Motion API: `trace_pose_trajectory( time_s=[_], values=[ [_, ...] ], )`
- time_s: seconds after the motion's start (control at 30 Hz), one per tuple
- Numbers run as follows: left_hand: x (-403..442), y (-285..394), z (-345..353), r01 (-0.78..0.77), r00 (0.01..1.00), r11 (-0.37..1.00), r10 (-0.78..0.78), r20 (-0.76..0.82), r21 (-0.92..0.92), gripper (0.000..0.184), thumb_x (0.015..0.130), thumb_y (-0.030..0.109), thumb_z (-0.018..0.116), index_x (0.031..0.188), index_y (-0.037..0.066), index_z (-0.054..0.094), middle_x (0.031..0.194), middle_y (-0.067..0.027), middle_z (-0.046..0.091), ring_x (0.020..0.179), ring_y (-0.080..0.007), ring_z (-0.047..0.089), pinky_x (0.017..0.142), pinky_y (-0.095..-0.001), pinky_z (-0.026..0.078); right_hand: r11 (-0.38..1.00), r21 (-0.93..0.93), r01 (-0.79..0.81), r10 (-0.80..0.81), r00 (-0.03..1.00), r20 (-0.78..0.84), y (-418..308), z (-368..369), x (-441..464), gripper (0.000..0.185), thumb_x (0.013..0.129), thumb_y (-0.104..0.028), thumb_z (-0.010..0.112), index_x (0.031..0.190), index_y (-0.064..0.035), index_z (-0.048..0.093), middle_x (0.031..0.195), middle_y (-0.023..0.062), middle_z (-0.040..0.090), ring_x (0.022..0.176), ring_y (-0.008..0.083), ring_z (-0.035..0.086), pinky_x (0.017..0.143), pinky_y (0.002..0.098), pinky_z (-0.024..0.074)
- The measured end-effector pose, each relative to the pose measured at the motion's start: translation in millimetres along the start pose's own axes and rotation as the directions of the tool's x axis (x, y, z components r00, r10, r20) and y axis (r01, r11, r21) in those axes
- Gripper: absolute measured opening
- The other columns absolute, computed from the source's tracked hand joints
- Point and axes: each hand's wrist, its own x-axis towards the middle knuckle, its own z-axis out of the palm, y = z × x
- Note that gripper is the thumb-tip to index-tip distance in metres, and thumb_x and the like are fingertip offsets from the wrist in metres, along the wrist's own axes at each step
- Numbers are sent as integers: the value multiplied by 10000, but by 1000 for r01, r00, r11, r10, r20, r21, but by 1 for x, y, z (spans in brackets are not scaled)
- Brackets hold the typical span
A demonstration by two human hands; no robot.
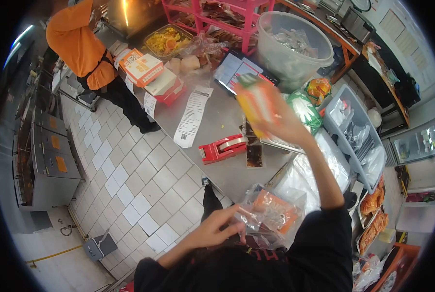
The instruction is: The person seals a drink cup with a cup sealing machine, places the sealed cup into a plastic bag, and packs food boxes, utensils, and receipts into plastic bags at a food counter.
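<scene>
My right hand is closed around an orange, yellow and green package, smeared by motion, above the steel table. Its exact kind cannot be made out. Down at the near edge, my left hand pinches the rim of a clear plastic bag. Inside that bag lies an orange printed box. Between the hands and the far items sits a red tape dispenser with a roll of clear tape. Dark sauce sachets lie beside it.
A long receipt and stacked food boxes are on the table. A tablet, a clear tub and a grey-blue bin stand beyond. A person in orange is at the far left.
</scene>
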Motion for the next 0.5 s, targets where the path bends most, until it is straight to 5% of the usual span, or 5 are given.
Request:
trace_pose_trajectory(
  time_s=[0.17, 0.23, 0.33, 0.4, 0.5],
  values=[
    [29, -5, 30, -333, 921, 928, 282, -270, -166, 200, 920, 66, 353, 1110, 12, 380, 1257, -161, 408, 606, -159, 581, 599, -246, 475, 717, 695, -47, -270, 901, 339, 52, 4, -215, 923, 623, -285, 787, 1349, -9, 289, 1411, 168, 255, 1314, 306, 220, 1067, 426, 142],
    [33, -10, 37, -419, 875, 896, 353, -332, -149, 183, 923, 59, 338, 1094, 6, 376, 1312, -203, 350, 524, -135, 536, 517, -246, 458, 840, 518, -159, 40, 972, 233, -2, 20, -222, 931, 629, -312, 755, 1361, -27, 255, 1388, 194, 267, 1295, 325, 240, 1048, 461, 170],
    [33, -13, 46, -371, 911, 919, 333, -243, -132, 190, 924, 51, 325, 1101, 10, 380, 1178, -202, 462, 474, -117, 489, 459, -227, 417, 919, -362, -154, 262, 927, 270, 25, 68, -251, 893, 636, -393, 722, 1336, -27, 305, 1339, 223, 304, 1265, 391, 267, 1057, 487, 163],
    [40, -16, 57, -426, 897, 893, 397, -193, -142, 212, 923, 52, 327, 1123, 6, 382, 929, -143, 533, 454, -101, 461, 413, -213, 372, 483, -869, -109, 294, 955, 45, 30, 106, -269, 935, 616, -372, 710, 1393, -187, 225, 1364, 247, 250, 1245, 414, 276, 1020, 563, 176],
    [43, -19, 64, -359, 877, 930, 305, -372, -84, 147, 930, 93, 364, 1052, 10, 367, 912, -180, 542, 418, -104, 448, 392, -220, 367, 621, -768, -159, 304, 951, 50, 13, 72, -282, 797, 710, -420, 648, 1373, -199, 266, 1275, 252, 365, 1188, 373, 373, 961, 563, 264]
  ],
)
